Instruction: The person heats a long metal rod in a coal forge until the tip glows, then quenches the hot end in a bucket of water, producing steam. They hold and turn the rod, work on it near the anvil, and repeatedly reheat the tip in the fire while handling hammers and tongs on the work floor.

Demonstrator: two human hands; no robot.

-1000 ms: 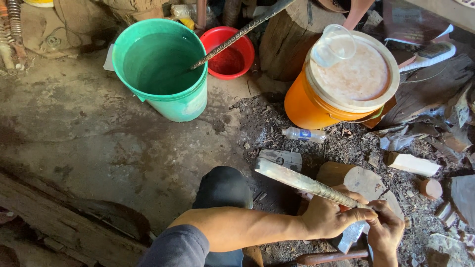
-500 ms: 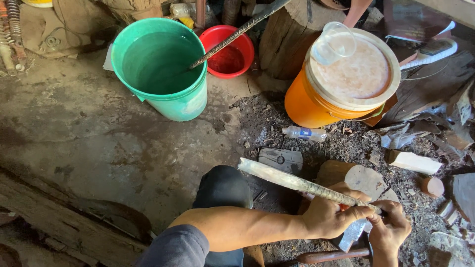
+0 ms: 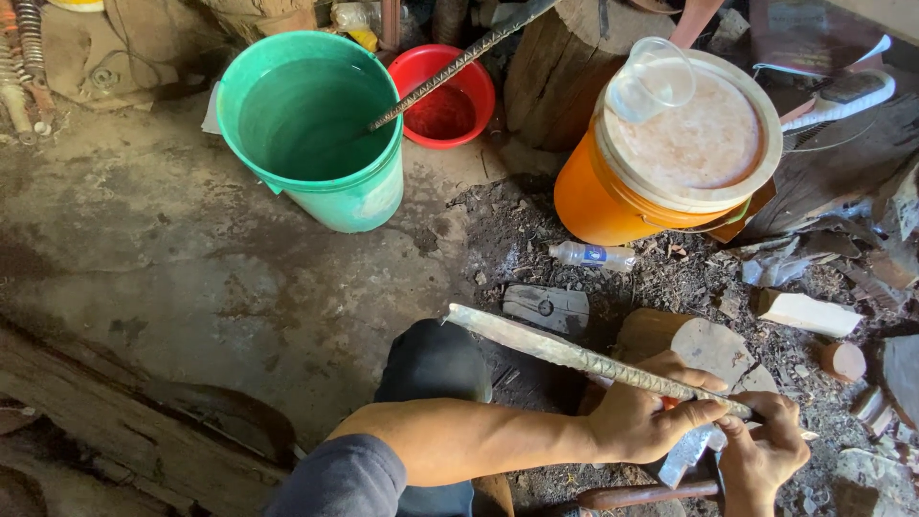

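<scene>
Both hands are gripping the ribbed steel bar [image 3: 593, 362]: left hand [image 3: 643, 421] closing around its shank, right hand [image 3: 766, 450] pinching the end. Flattened tip is pointing toward ten o'clock; keeping it level looks wise.

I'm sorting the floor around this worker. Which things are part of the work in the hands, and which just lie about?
In hand:
- left hand and right hand, both on the flattened metal bar

Lying about:
- green bucket
- red basin
- orange lidded bucket
- plastic bottle
- pale block
</scene>
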